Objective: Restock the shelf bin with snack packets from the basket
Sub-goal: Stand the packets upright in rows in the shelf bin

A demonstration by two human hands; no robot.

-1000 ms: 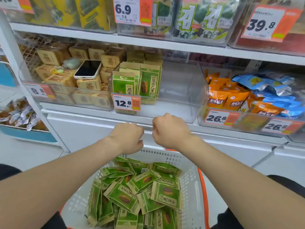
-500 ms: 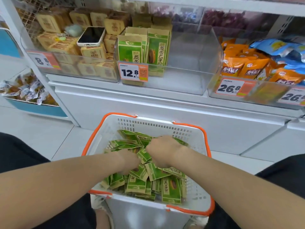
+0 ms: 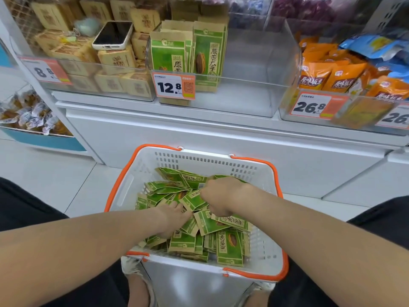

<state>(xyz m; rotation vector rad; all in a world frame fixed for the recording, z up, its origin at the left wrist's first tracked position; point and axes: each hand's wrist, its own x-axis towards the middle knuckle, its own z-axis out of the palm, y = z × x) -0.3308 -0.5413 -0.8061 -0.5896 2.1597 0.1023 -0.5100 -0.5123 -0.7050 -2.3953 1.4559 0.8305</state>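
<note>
A white basket [image 3: 199, 161] with orange handles stands in front of me, heaped with several green snack packets [image 3: 229, 248]. Both hands are down inside it. My right hand [image 3: 223, 196] has its fingers curled round a green packet [image 3: 193, 200] at the top of the heap. My left hand [image 3: 173, 216] is pushed in among the packets, its fingers partly buried, so its hold is unclear. Above, the clear shelf bin [image 3: 261, 85] with the 12.8 tag holds a few upright green packets [image 3: 209, 54] at its left end.
A phone [image 3: 112, 35] lies on brown boxes [image 3: 117, 60] in the bin to the left. Orange packets [image 3: 327, 78] and blue packets [image 3: 374, 45] fill the bin to the right. A white cabinet front [image 3: 243, 140] rises behind the basket. My knees flank the basket.
Both hands have dropped from the shelf edge down into the basket and closed in on the packets. My view has tilted downward.
</note>
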